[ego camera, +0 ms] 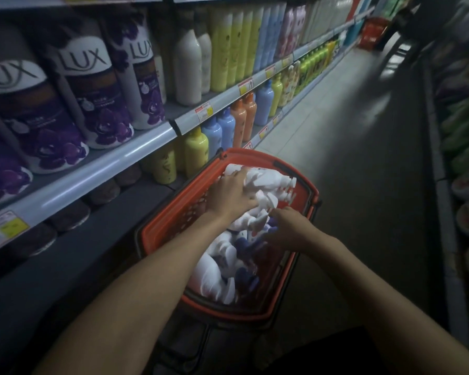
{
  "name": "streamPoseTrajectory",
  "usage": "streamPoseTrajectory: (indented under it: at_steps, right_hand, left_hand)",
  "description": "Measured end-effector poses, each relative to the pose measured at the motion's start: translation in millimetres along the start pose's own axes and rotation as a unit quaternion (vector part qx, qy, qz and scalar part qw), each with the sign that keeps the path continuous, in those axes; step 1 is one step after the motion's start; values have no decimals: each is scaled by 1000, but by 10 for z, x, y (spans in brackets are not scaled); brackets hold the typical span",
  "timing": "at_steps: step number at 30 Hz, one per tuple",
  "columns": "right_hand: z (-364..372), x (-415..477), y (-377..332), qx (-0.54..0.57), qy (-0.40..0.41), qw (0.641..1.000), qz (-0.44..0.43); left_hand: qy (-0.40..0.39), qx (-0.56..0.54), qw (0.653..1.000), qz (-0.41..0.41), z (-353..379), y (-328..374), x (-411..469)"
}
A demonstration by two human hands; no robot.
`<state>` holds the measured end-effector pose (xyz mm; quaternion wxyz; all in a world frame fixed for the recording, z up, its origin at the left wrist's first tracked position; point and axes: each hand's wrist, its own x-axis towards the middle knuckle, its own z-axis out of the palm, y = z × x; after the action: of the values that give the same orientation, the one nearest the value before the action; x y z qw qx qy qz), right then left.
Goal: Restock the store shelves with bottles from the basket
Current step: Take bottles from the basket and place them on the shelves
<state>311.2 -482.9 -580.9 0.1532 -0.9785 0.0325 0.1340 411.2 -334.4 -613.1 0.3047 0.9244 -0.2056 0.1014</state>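
Note:
An orange basket (305, 185) stands on the aisle floor below me, filled with several white pump bottles (214, 277) lying on their sides. Both my hands are inside it. My left hand (229, 194) lies over a white bottle (271, 180) at the far end, fingers curled onto it. My right hand (289, 230) reaches into the middle of the pile, its fingertips down among the bottles; what they touch is hidden by blur. To the left, a shelf (98, 169) carries large purple and white LUX bottles (95, 96).
The shelf row runs away to the upper right with white, yellow, blue and orange bottles (228, 52). A lower shelf (65, 247) holds dark caps. A second red basket (372, 32) sits far down the aisle. Shelving with green goods (460, 147) lines the right side.

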Motion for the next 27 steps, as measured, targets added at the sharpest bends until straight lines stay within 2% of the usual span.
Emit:
streamPoseTrajectory:
  at_steps: [2,4,8,12,15,18,20,23,25,27]
  right_hand:
    - [-19,16,-38,14,35,999,9]
    - [-40,51,-71,35,68,997,7]
    - [-124,39,-230,96,156,983,-8]
    - [-209,-5,-380,114,268,957,-14]
    - [-244,-33,-456,137,306,942,-24]
    - [-270,-45,-500,200,285,937,-30]
    - [-279,-34,-519,279,248,927,-45]
    - [-342,-94,-588,472,188,860,-55]
    - [-388,-150,-681,560,139,814,-66]
    - [-413,-169,-814,642,95,758,-71]
  left_hand:
    - [66,-93,992,-59,-157,122,2]
    - [103,-197,966,-135,-293,235,44]
    - [98,-383,884,-251,-604,446,87]
    - [80,-489,818,-292,-913,557,-25]
    - [65,-538,778,-317,-1056,569,-123]
    - [45,-540,780,-313,-1190,582,-173]
    - [31,-529,790,-310,-1282,586,-209]
    - [43,-512,813,-273,-1417,540,-287]
    - [53,-524,811,-253,-1522,496,-323]
    - [56,-511,824,-237,-1639,479,-360]
